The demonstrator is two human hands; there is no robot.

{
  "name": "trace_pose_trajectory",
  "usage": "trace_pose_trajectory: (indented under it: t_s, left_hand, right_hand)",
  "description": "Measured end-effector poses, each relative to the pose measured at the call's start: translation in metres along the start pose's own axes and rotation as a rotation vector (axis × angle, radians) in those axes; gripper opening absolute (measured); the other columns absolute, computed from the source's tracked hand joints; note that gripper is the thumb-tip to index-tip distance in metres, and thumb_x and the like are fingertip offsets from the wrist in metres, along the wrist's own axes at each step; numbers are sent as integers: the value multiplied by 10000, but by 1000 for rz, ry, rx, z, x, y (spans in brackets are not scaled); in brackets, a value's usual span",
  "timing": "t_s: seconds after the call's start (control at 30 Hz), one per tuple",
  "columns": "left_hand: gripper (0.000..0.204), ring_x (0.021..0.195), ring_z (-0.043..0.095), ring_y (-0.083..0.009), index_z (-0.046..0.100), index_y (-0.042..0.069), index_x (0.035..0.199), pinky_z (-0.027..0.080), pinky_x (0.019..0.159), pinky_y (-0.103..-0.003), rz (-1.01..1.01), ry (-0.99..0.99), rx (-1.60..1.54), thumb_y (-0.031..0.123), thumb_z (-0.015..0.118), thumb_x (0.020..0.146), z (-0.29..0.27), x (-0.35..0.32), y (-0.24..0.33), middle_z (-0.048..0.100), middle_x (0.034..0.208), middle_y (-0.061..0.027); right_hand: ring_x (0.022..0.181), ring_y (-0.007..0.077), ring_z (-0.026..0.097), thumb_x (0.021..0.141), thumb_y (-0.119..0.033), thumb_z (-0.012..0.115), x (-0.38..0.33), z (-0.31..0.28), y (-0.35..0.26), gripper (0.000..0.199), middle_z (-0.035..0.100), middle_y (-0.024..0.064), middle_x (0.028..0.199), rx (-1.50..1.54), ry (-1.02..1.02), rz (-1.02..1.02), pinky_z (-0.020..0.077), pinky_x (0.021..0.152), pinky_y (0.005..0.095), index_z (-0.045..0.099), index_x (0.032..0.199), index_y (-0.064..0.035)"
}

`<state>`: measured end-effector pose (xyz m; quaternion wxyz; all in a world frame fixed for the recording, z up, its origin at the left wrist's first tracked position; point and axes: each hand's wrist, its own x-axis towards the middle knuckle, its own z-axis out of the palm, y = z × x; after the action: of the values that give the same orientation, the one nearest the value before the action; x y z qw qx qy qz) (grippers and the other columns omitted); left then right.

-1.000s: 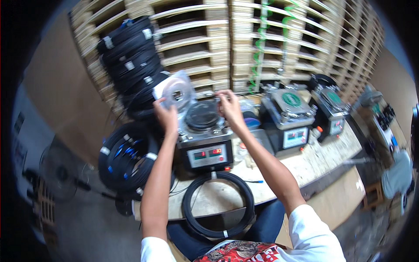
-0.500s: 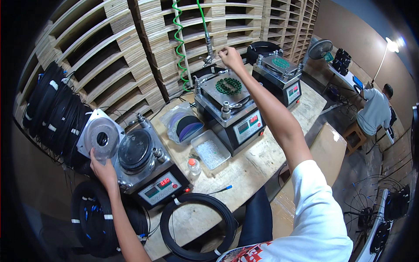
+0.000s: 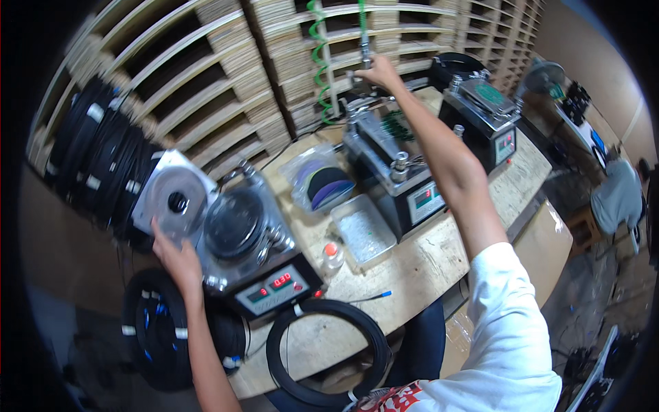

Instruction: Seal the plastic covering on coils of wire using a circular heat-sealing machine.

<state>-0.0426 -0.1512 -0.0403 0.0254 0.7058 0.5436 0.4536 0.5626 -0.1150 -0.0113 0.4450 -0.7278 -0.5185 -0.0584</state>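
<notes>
Your right hand (image 3: 382, 73) is up at the back, fingers curled around the metal air gun (image 3: 365, 53), which hangs on a green line beside the coiled green hose (image 3: 318, 51). Down to the left, your left hand (image 3: 180, 259) sits half-open at the lower edge of the square plate (image 3: 197, 199), fingertips touching it; whether they grip it or merely steady it, you can't tell from here. That plate stands tilted, its round disc and dark central hole facing you, between the stack of black cable coils (image 3: 86, 161) and the near machine (image 3: 269, 294). On top of that machine lies a dark round platen (image 3: 232, 214), just right of the plate. Along the worktop (image 3: 446, 255) you have an orange-capped bottle (image 3: 332, 258), a shallow tray (image 3: 364, 230) and a clear bag of coloured discs (image 3: 328, 184). A black cable ring (image 3: 274, 350) overhangs the front edge. Your right forearm crosses over the middle machine (image 3: 412, 202); beyond it stands the far machine (image 3: 491, 113), with a seated person (image 3: 616, 192) off at the right.
</notes>
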Motion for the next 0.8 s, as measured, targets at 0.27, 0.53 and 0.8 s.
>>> trace_pose_trajectory:
  t_s: [0.27,0.53,0.8]
  left_hand:
    - [849,1183,456,-446,231,114,1562,398,1006,-467,-57,49,-120,-56,550,793,8,0,18,529,1226,-303]
    - [806,1001,596,-456,251,275,1519,494,840,-490,-183,117,-54,-21,585,847,6,-5,24,476,1162,-291]
    - [784,1046,575,-446,236,236,1513,485,871,-487,-211,95,-116,-20,594,864,3,-7,38,444,1199,-282]
  right_hand:
    - [682,117,509,802,-47,696,-93,-4,-156,382,546,7,832,450,-52,-288,466,637,291,615,1175,-55]
    - [723,155,662,802,77,560,-222,32,-308,253,594,39,826,1010,-74,92,518,633,282,609,1035,-11]
    - [529,95,507,799,27,569,-239,70,-302,41,526,10,629,969,105,22,433,504,260,550,800,-9]
